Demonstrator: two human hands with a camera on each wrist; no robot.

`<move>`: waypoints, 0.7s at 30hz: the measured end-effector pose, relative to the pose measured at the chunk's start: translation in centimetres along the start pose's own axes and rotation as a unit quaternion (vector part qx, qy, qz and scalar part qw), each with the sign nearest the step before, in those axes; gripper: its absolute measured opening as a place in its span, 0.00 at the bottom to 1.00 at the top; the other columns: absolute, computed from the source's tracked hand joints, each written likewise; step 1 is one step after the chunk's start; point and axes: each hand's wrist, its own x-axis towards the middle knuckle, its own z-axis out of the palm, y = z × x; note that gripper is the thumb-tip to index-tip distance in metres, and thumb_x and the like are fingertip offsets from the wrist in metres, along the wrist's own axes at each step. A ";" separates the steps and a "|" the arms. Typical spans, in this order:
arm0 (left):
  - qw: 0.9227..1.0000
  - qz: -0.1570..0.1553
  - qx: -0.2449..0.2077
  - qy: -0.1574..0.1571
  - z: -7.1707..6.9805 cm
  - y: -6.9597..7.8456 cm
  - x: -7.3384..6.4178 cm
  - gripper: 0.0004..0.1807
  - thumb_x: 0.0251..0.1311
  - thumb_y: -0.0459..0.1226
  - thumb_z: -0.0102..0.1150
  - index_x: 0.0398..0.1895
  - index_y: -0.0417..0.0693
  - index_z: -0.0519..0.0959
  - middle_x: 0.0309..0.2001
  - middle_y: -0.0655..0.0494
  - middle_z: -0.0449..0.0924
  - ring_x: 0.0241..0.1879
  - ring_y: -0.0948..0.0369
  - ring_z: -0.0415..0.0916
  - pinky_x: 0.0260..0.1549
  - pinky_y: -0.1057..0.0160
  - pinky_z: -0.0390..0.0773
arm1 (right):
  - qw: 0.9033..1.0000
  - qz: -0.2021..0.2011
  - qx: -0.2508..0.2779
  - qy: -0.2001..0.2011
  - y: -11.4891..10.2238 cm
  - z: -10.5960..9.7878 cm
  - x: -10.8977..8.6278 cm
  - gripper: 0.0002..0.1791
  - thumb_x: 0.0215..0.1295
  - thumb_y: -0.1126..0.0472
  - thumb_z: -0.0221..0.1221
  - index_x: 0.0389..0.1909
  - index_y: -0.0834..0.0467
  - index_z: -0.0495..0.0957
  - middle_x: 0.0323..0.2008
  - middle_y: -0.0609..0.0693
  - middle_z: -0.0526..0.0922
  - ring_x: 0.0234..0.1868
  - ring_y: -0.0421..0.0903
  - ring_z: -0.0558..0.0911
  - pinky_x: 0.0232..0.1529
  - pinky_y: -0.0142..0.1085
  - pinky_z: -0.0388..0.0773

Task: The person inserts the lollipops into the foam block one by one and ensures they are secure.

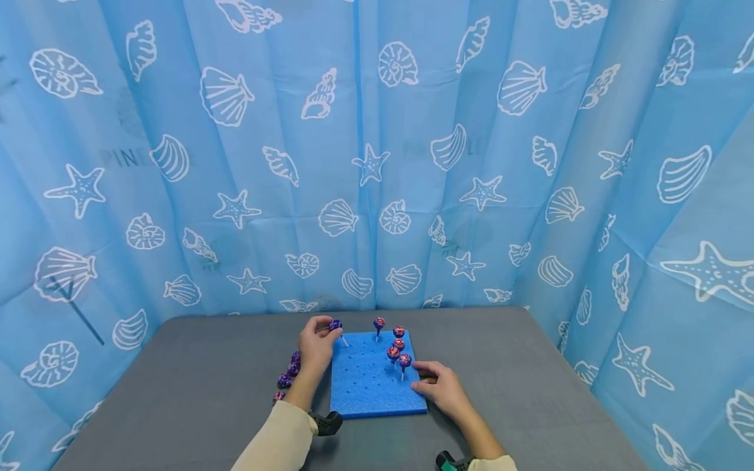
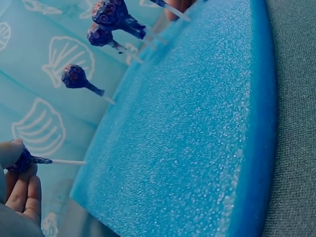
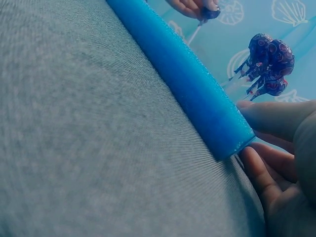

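Observation:
My left hand pinches a lollipop by its wrapped purple head, over the far left corner of a blue foam board. Its white stick slants down, the tip right at the board's surface. Several wrapped lollipops stand upright in the foam, one at the far edge and a cluster along the right side. At the board's right edge, my right hand holds it, thumb at the top face and curled fingers against the side. Rows of small holes dot the board.
Loose lollipops lie on the grey table to the left of the board, partly behind my left forearm. A blue curtain with white shell prints hangs behind the table and along its sides.

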 end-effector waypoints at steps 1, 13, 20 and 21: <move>1.000 -0.001 0.000 0.001 0.0 0.0 0.0 0.13 0.53 0.26 0.69 0.41 0.38 0.78 0.41 0.43 0.81 0.41 0.49 0.80 0.36 0.58 0.81 | 1.000 -0.002 -0.001 0.000 0.0 0.0 0.0 0.22 0.58 0.65 0.68 0.53 0.66 0.78 0.50 0.60 0.80 0.46 0.53 0.81 0.44 0.40 0.81; 1.000 -0.015 0.020 -0.007 0.4 0.4 -0.2 0.12 0.54 0.28 0.69 0.41 0.40 0.79 0.42 0.44 0.81 0.43 0.50 0.80 0.42 0.52 0.81 | 1.000 0.005 -0.005 0.000 -0.1 0.2 0.0 0.22 0.58 0.64 0.69 0.54 0.65 0.78 0.50 0.59 0.80 0.45 0.51 0.81 0.44 0.40 0.81; 0.999 -0.005 0.042 -0.019 0.7 0.2 -0.1 0.12 0.55 0.30 0.69 0.42 0.43 0.79 0.41 0.47 0.82 0.42 0.52 0.80 0.42 0.52 0.80 | 1.000 0.007 0.003 0.006 0.0 0.2 0.1 0.22 0.56 0.66 0.69 0.53 0.65 0.79 0.48 0.58 0.80 0.44 0.50 0.81 0.43 0.38 0.81; 0.999 0.001 0.044 -0.021 0.7 0.3 -0.1 0.12 0.55 0.30 0.69 0.42 0.42 0.79 0.40 0.47 0.82 0.42 0.52 0.80 0.41 0.52 0.80 | 1.000 0.005 0.003 0.007 0.0 0.2 0.1 0.22 0.56 0.66 0.69 0.53 0.66 0.79 0.48 0.58 0.80 0.44 0.50 0.81 0.43 0.38 0.81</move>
